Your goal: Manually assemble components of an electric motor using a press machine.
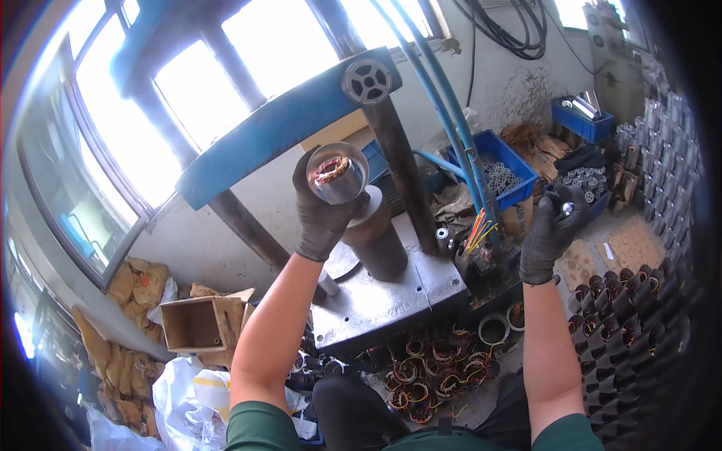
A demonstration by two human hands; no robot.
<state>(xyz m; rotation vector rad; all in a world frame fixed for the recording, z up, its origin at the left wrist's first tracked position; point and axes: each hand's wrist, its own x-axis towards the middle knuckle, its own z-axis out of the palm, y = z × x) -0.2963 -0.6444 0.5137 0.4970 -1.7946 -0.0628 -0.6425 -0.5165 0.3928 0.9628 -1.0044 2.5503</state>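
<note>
Head view: a round metal motor shell w/ copper wire inside (pixel 338 174) is held up in the gloved left hand (pixel 322 214), fingers wrapped round it, just above the press post (pixel 376 234). A small shiny part (pixel 566 210) is pinched in the gloved right hand (pixel 551 231), well right of the post.

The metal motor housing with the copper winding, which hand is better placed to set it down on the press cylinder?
Probably the left hand: it already grips the motor housing right above the dark press cylinder. The right hand is off to the side, closed on a small shiny part.
</note>
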